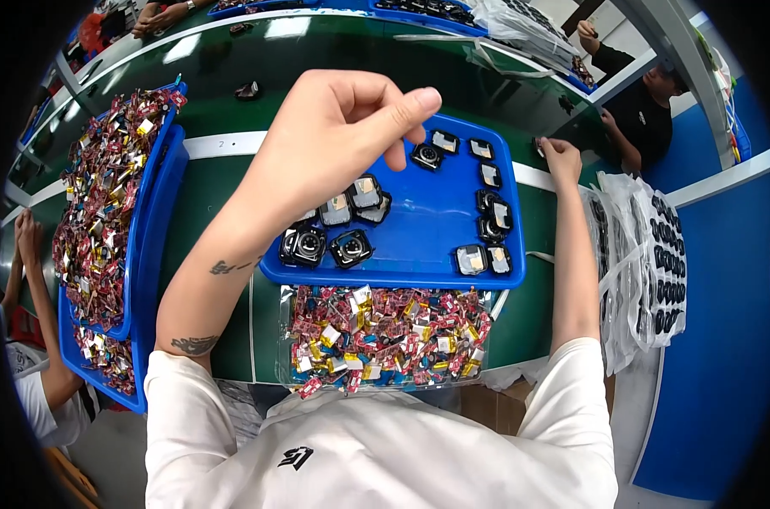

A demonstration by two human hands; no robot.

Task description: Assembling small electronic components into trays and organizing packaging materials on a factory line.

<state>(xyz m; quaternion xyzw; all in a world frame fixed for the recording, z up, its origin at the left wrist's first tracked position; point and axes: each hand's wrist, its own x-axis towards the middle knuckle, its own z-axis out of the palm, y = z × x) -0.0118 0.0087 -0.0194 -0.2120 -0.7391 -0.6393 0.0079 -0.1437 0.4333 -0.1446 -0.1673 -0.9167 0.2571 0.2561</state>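
My left hand (359,123) is raised over the far left part of a blue tray (385,273), fingers curled in and thumb over them. Nothing shows in its grasp. My right hand (561,161) reaches past the tray's right side to the green belt, its fingertips closed on a small dark piece (539,148) that they partly cover. Black watch cases lie in the tray, some face up like the round-dialled watch case (351,246), others showing pale backs like this watch case (493,176). My left forearm hides part of the tray's left side.
A clear tray heaped with small red circuit boards and batteries (389,335) sits before me. Stacked blue bins of similar parts (118,212) stand left. Bagged sheets of black parts (648,263) lie right. A dark case (247,90) rests on the green belt (334,51). Other people work around.
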